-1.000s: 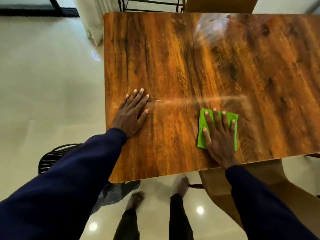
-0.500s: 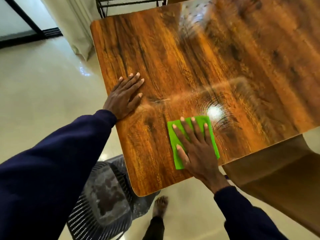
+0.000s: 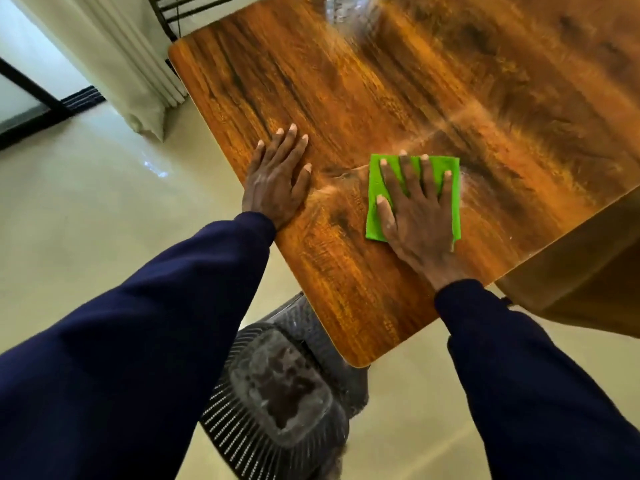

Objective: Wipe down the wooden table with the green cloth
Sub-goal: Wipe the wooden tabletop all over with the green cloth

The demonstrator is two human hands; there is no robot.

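The wooden table (image 3: 398,81) has a glossy brown grain top and fills the upper right of the head view. A folded green cloth (image 3: 375,188) lies flat near the table's near left corner. My right hand (image 3: 417,216) presses on the cloth with fingers spread straight. My left hand (image 3: 277,181) rests flat on the bare wood at the table's left edge, a short way left of the cloth. Wet streaks show on the wood around the cloth.
A black slatted chair (image 3: 277,407) stands below the table's near corner. A brown chair (image 3: 571,278) sits at the right under the table edge. A cream curtain (image 3: 114,64) and a dark-framed glass door (image 3: 27,98) lie at the upper left over a pale tiled floor (image 3: 86,220).
My right hand has slid the green cloth leftward across the table, closer to my left hand. The view has tilted and swung left. My left hand stays planted at the table's edge.
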